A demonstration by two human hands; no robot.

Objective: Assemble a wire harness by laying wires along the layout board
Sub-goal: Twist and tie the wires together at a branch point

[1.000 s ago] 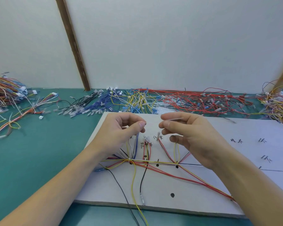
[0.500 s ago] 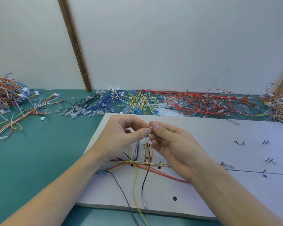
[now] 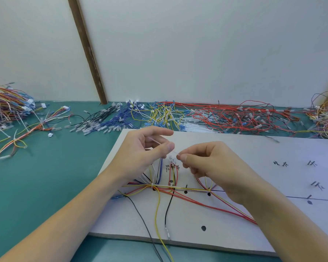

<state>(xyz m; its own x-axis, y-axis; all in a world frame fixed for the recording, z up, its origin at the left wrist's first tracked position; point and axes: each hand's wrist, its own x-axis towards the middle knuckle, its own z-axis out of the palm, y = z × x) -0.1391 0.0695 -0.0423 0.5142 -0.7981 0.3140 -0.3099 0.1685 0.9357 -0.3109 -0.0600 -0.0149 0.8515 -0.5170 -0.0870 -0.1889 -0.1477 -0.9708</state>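
Hands: left hand and right hand, fingers pinching thin clear cable tie above white layout board, apparently for binding wires.

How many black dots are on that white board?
6 show on the board: near the front edge, and along the wire run, just above it, at right. The hands may hide more.
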